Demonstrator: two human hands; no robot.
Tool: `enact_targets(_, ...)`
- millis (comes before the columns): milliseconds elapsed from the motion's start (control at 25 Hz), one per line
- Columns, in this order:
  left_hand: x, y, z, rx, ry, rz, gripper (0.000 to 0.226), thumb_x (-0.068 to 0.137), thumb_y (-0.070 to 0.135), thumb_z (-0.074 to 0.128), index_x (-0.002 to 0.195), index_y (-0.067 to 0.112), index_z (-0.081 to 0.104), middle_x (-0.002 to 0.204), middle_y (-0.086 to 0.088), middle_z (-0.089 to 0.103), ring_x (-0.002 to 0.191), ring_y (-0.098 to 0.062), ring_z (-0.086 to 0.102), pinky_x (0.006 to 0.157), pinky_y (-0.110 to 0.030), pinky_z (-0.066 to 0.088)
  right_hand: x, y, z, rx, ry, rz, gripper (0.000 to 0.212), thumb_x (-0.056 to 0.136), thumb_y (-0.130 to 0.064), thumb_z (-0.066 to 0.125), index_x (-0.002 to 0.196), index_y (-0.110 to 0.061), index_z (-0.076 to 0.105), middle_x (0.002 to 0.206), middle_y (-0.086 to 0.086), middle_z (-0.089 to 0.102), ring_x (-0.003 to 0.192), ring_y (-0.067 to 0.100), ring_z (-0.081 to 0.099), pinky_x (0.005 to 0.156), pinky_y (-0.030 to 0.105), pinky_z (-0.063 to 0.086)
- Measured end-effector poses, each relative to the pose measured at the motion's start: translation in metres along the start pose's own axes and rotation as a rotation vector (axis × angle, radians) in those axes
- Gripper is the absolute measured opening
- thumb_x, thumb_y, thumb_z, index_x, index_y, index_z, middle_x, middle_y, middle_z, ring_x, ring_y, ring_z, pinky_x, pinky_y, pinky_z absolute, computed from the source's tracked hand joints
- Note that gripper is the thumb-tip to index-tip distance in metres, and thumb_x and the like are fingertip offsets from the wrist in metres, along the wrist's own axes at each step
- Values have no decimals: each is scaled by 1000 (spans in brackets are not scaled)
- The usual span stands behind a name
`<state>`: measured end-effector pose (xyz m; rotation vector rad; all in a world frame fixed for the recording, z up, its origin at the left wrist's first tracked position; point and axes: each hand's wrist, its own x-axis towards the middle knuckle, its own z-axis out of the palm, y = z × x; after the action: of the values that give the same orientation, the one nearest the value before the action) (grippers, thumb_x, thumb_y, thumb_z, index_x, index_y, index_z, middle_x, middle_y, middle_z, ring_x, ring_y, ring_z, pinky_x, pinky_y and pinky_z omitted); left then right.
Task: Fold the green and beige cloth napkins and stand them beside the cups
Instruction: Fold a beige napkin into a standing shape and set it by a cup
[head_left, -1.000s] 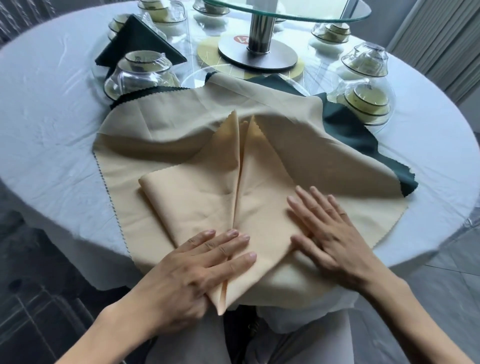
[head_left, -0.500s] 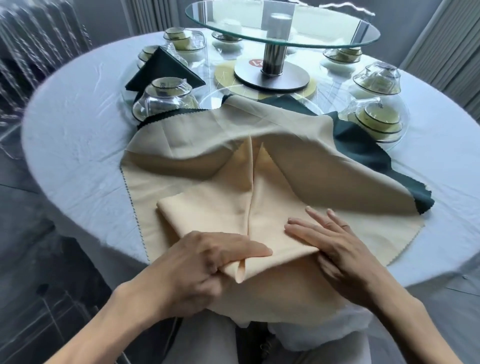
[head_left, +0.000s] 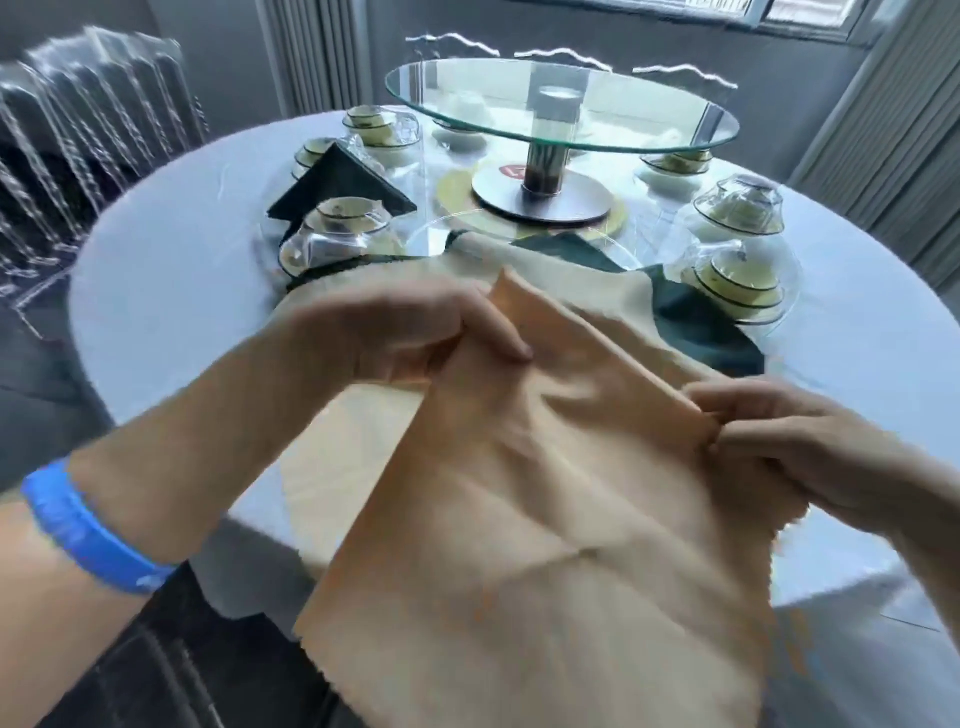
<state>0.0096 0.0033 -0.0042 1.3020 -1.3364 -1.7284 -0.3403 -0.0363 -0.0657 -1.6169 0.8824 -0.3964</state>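
Lifting now: the folded beige napkin (head_left: 545, 493) is off the table, where half a second ago it lay flat under both palms. Left hand (head_left: 415, 338) has gone from pressing the near corner to pinching the napkin's upper edge, thumb and fingers clamped on cloth. Right hand (head_left: 769, 441) pinches the right edge, fingertips together on the fold. Frame is motion-blurred, so I can't say whether the earlier folds held.

Judgement: flat creasing looks done, and this is the transition to shaping or standing the napkin. Nothing beige stands by a cup yet.

Relative to the glass turntable (head_left: 561, 104):
- unfolded beige cloth (head_left: 332, 467) lies on its near side, under the raised napkin
- green cloth (head_left: 701, 332) pokes out near-right, under the beige
- one folded green napkin (head_left: 337, 182) already stands to its left, just behind a wrapped cup (head_left: 343, 234)
- more wrapped cups (head_left: 737, 208) sit to its right

Surface: round table in a white tablecloth (head_left: 156, 270). Room: grey walls, curtains (head_left: 883, 156) at right, a window strip along the top. Blue wristband (head_left: 83, 530) on the left wrist.
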Motion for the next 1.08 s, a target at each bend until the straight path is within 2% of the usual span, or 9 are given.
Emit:
enact_targets(160, 49, -49, 6, 45, 66, -320, 21, 81, 6, 59, 100, 3, 66, 89, -14, 70, 72, -23, 68, 82, -37, 56, 34, -12, 35, -179, 22, 221, 11, 83, -7, 66, 85, -14, 75, 66, 1, 57, 50, 8, 47, 44, 17, 33)
enact_targets(320, 65, -55, 9, 15, 76, -350, 17, 86, 5, 52, 93, 5, 67, 83, -12, 71, 68, -23, 68, 64, -30, 57, 46, -3, 36, -310, 182, 129, 4, 85, -19, 72, 88, -18, 75, 74, -1, 67, 64, 5, 53, 57, 17, 39)
enact_targets(440, 68, -55, 13, 64, 27, -367, 21, 86, 7, 54, 100, 3, 69, 90, -13, 72, 75, -25, 68, 71, -32, 57, 61, -8, 51, -368, 106, 80, 8, 90, -19, 66, 86, -18, 73, 78, 4, 70, 67, 5, 55, 64, 26, 43)
enact_targets(520, 69, -61, 12, 54, 43, -294, 23, 88, 9, 58, 107, 4, 71, 98, -14, 72, 82, -25, 68, 72, -31, 56, 65, -10, 54, -471, 65, 106, 13, 90, -17, 64, 81, -18, 72, 68, -5, 64, 62, 5, 51, 62, 27, 41)
enact_targets(720, 66, -80, 6, -9, 281, -114, 17, 89, 3, 64, 105, 2, 70, 90, -12, 71, 65, -20, 67, 50, -23, 49, 75, -2, 57, -484, 193, 106, 5, 84, -24, 69, 80, -22, 72, 72, -7, 68, 62, 5, 56, 64, 27, 46)
enact_targets(800, 66, -83, 7, -48, 271, -96, 14, 92, 4, 63, 102, 5, 72, 88, -12, 73, 67, -21, 68, 57, -27, 53, 81, -1, 66, -544, 300, 55, 6, 83, -29, 70, 80, -24, 71, 69, -10, 66, 61, 3, 55, 63, 25, 46)
enact_targets(920, 67, -83, 9, -99, 192, -26, 16, 98, 9, 58, 106, 4, 71, 95, -16, 73, 75, -22, 70, 70, -32, 58, 93, -7, 77, -330, 328, 20, 6, 88, -21, 69, 86, -17, 73, 69, -9, 65, 59, -1, 52, 59, 17, 42)
enact_targets(1000, 65, -82, 12, -117, 156, 12, 21, 100, 13, 55, 108, 2, 71, 102, -19, 73, 83, -24, 71, 77, -34, 58, 100, -10, 80, -211, 310, 42, 6, 87, -18, 70, 89, -14, 74, 76, -3, 71, 65, 1, 57, 66, 20, 45)
enact_targets(1080, 59, -81, 14, -23, 260, 35, 16, 96, 13, 63, 105, 4, 73, 99, -15, 75, 80, -19, 71, 75, -31, 57, 102, -10, 81, -142, 301, 77, 6, 86, -16, 71, 90, -13, 75, 77, -1, 72, 68, 5, 60, 69, 23, 46)
